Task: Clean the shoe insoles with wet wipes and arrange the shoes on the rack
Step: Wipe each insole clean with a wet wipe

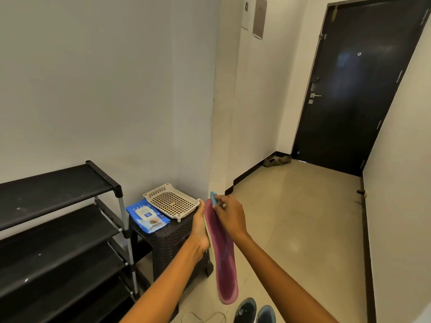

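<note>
Purple insole (221, 250) is held upright over the floor by the left hand (201, 227), gripped along its edge so its face is exposed, while a blue wipe (213, 198) is pinched against its toe by the right hand (229, 216); pack (148, 214) lettering cannot be read.

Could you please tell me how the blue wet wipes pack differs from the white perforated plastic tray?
The blue wet wipes pack is soft and closed-sided; the white perforated plastic tray is rigid with holes. The pack lies nearer the black shoe rack, the tray nearer the left hand. Both sit on the dark woven stool.
</note>
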Motion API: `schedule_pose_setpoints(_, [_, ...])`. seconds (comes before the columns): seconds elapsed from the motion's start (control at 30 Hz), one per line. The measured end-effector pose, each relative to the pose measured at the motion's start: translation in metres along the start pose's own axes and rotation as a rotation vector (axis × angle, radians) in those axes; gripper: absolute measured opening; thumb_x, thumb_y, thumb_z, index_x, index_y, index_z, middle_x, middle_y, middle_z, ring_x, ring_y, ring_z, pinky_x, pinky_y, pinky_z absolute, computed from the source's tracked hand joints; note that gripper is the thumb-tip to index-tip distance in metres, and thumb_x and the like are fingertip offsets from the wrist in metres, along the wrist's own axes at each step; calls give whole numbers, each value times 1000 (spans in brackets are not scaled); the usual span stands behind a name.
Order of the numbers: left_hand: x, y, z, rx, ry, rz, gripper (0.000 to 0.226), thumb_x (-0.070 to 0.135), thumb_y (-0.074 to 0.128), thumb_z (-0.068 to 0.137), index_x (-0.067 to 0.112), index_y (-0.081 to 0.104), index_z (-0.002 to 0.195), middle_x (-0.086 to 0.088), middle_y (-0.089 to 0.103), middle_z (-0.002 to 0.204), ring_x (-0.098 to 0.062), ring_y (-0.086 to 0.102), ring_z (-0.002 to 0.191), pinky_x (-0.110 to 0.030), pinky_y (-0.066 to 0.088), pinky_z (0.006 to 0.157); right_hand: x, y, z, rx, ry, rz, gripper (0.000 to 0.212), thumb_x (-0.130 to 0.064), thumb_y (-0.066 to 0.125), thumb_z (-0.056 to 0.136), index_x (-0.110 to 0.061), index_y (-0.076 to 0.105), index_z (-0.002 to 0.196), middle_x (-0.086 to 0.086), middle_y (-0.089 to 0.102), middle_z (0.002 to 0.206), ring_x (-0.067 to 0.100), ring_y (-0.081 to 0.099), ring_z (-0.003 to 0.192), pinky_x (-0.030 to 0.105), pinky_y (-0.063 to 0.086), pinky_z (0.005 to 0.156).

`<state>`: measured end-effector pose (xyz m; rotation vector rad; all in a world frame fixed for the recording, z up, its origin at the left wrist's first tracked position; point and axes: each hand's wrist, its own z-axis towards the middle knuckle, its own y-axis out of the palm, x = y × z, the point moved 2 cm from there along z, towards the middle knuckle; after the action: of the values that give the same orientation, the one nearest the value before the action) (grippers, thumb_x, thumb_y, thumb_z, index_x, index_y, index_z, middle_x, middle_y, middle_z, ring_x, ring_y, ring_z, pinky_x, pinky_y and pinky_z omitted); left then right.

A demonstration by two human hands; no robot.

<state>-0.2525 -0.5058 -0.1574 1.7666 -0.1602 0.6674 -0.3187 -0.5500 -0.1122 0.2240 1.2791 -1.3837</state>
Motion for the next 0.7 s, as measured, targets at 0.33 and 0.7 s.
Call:
schedule_pose_setpoints(0.33, [18,-17,1,-7,21,-61,63,63,47,83,8,74,94,-13,59,109,-23,59,100,-32,42,98,-13,4,-48,-178,-496,-301,40,-33,39,97,-18,53,131,0,50,138,15,36,133,24,16,113])
schedule_pose_setpoints(0.7, [17,-11,-8,-8,45,26,51,49,31,98,10,62,109,-14,73,90,-24,72,80,-38,53,76,13,9,-22,-332,-467,-639,69,-62,-1,87,-31,3,148,-9,7,157,12,-15,144,41,-18,114])
